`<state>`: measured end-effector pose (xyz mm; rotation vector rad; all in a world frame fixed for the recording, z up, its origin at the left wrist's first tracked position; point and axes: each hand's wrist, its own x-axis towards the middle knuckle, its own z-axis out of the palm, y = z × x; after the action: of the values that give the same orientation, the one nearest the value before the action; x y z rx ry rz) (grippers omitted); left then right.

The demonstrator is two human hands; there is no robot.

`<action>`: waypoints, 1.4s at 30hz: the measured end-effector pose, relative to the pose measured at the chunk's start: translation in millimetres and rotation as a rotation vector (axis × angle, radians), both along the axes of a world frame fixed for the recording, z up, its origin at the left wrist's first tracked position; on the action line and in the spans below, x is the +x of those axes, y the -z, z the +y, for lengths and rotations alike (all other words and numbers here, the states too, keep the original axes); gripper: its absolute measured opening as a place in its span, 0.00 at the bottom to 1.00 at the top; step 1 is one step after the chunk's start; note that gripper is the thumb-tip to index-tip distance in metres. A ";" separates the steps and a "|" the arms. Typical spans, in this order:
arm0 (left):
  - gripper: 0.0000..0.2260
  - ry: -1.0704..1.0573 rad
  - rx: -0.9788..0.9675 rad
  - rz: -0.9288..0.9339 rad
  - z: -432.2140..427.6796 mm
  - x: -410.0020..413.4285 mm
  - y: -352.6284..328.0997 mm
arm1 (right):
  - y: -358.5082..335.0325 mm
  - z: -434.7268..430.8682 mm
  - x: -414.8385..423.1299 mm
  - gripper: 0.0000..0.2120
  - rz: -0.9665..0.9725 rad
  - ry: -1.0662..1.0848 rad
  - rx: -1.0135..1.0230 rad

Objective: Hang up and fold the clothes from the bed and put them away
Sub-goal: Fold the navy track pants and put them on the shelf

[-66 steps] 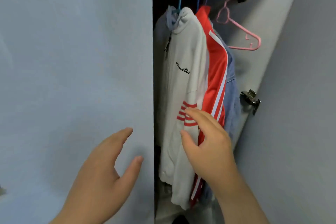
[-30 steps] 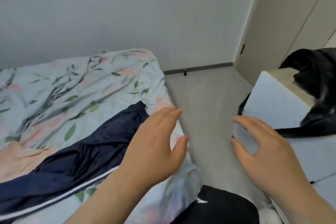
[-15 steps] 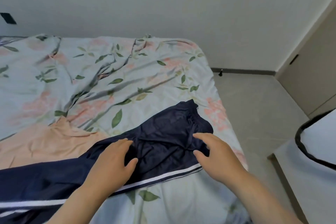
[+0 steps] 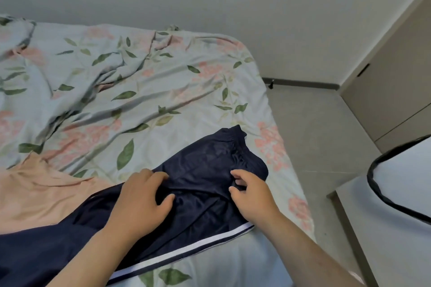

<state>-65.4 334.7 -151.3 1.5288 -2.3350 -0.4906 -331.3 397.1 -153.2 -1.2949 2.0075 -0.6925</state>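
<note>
A: What has just changed?
B: The trousers have been taken hold of. Half a second ago both hands were laid on them with the fingers nearly straight; now the fingers are curled into the cloth.

A: How are the hands set?
B: The left hand, at lower centre, is closed on a bunch of fabric between thumb and fingers. The right hand, just right of it, is pinched on the cloth near the waistband.

A: Where are the trousers found?
B: They are spread along the near edge of the bed, from centre to lower left, touching a peach garment at the left.

A: What is meant for the task?
B: A lift is judged to be next, for folding or hanging; nothing has been raised yet. The peach garment is still to be handled.

A: Anything else different?
B: The trousers are seen much where they were lying.
</note>
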 end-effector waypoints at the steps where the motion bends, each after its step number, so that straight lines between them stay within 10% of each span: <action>1: 0.25 0.063 0.004 -0.023 -5.5 -16.8 1.1 | 0.4 0.4 -3.5 0.18 0.028 0.065 -0.062; 6: 0.35 0.332 0.033 -0.231 -20.7 -94.9 16.5 | 9.5 9.2 -15.1 0.27 0.156 0.229 -0.105; 11: 0.14 0.334 -0.076 -0.159 -17.5 -130.3 25.2 | 24.0 18.9 -18.0 0.32 0.150 0.332 -0.047; 16: 0.10 0.199 0.155 0.074 -15.0 -131.0 19.0 | 21.1 27.6 -34.2 0.08 -0.276 0.363 -0.085; 24: 0.08 0.305 0.815 0.175 -5.2 -119.9 -9.9 | 26.7 52.0 -29.4 0.19 -0.803 0.336 -0.046; 32: 0.23 0.224 0.210 0.049 -61.4 -173.3 -13.8 | 27.0 70.3 -47.9 0.28 -1.171 0.516 -0.082; 39: 0.24 0.151 0.535 0.051 -102.8 -213.1 -15.8 | 18.6 68.2 -59.2 0.19 -1.413 0.677 -0.203; 42: 0.17 0.186 1.002 0.068 -102.8 -214.6 -29.6 | 19.6 68.5 -65.3 0.23 -1.391 0.716 -0.254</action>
<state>-280.1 231.9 -121.6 1.5582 -2.2703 -1.9309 -396.6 465.6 -172.8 0.0657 1.0936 -1.6100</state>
